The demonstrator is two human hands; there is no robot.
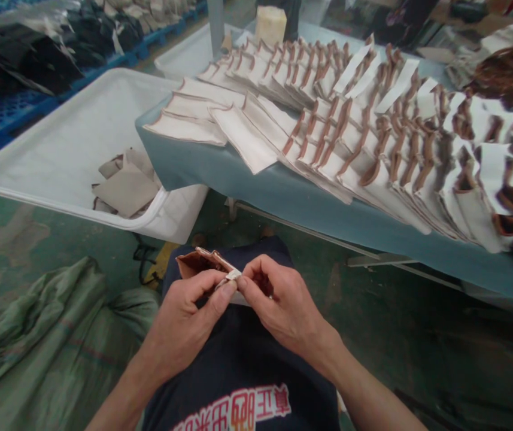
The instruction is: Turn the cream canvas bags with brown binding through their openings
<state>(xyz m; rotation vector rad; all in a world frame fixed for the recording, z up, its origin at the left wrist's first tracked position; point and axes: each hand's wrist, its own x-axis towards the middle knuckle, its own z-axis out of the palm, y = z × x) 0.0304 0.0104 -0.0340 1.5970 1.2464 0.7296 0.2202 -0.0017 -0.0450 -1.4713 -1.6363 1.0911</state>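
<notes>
Head-camera view: a blue-covered table [184, 164] stretches from the center of the frame to its right edge, bearing long ranks of brown-and-white pieces [341, 149] stood and leaned against one another, with flatter ones overlapping at the near left corner. A white tub [58, 131] fills the left of the frame, a small heap of cut pieces [128, 185] at its bottom. At lower left slumps a green sack [54, 347]; at bottom center, dark clothing [238, 371] with red lettering covers the person's lap.

Above the lap, the left hand [188, 317] and the right hand [283, 299] meet near the center, fingertips almost touching. Both are closed in a pinch on a single brown-lined piece [193, 263], held over the lap, one end rising beyond the left fingers. Smallest of all, a pale tip [233, 275] pokes out between the thumbs.

Work on this one piece appears midway, both hands being busy at its edge. Many others wait or rest in rows on the table; which are finished and which are left, one cannot tell.
</notes>
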